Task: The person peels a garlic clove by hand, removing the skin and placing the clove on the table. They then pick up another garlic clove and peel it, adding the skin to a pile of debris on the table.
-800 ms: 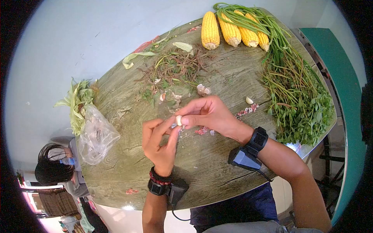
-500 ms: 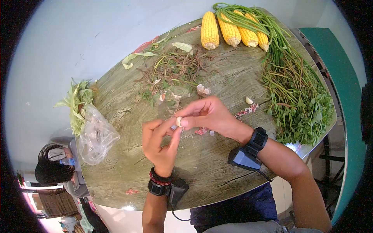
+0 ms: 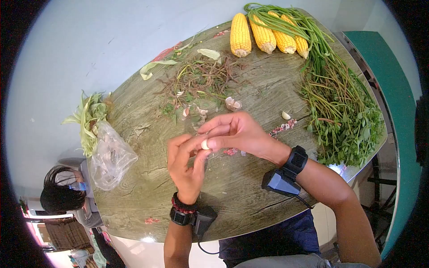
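Observation:
Between my two hands, above the middle of the table, is a pale garlic clove [image 3: 204, 144]. My left hand [image 3: 185, 163] pinches it between thumb and fingertips. From the other side, the thumb of my right hand [image 3: 239, 131] presses on the clove, with its fingers curled above. Just beyond my hands lie part of a garlic bulb [image 3: 233, 104] and bits of garlic skin [image 3: 202, 111]. A peeled garlic clove [image 3: 286, 115] rests on the table to the right of my right hand.
Corn cobs [image 3: 241, 38] and long green beans [image 3: 308, 27] lie at the back right, above leafy greens [image 3: 348, 125]. Stem scraps [image 3: 201, 78] are heaped at the back. Corn husks [image 3: 91, 114] and a clear plastic bag [image 3: 109, 156] sit left. A person [image 3: 62, 190] is at far left.
The clove has moved slightly down and left in my fingers. My right fingers have lifted away a little from the left fingertips, while its thumb stays on the clove.

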Demonstrator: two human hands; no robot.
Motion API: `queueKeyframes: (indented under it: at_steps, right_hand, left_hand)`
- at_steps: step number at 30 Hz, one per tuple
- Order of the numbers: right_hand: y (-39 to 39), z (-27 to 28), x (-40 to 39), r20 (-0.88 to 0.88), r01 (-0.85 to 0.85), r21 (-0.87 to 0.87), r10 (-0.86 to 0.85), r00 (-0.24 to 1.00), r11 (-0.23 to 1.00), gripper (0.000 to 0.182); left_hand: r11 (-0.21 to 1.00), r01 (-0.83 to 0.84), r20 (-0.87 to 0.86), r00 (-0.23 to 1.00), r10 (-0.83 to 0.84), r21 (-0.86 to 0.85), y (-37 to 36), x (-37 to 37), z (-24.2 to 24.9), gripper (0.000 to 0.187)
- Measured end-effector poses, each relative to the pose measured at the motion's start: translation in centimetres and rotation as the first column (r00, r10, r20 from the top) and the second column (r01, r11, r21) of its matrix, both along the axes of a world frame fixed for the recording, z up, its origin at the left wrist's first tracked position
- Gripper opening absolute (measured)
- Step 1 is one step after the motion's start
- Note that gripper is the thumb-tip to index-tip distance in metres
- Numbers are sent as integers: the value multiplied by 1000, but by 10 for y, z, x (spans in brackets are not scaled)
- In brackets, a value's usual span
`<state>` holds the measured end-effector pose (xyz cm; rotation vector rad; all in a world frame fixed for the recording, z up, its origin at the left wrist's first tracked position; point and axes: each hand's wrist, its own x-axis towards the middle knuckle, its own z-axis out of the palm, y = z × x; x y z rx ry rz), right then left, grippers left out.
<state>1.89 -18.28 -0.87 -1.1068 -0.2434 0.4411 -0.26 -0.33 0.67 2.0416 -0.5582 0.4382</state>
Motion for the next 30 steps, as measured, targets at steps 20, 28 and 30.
queueKeyframes:
  at_steps: [20,28,30]
  right_hand:
    - [0,-5,2,50,-48,67,45,998,997,32]
    - [1,-3,1,60,-28,25,26,998,999,29]
    - [1,-2,0,62,-28,15,27,998,1000,30]
  left_hand:
    - [997,-33,11,999,34,-75,0,0,-3,32]
    - [999,-46,52,998,47,-22,-1,0,-2,34]
    - [999,-49,67,997,50,-11,-1,1,-2,34]
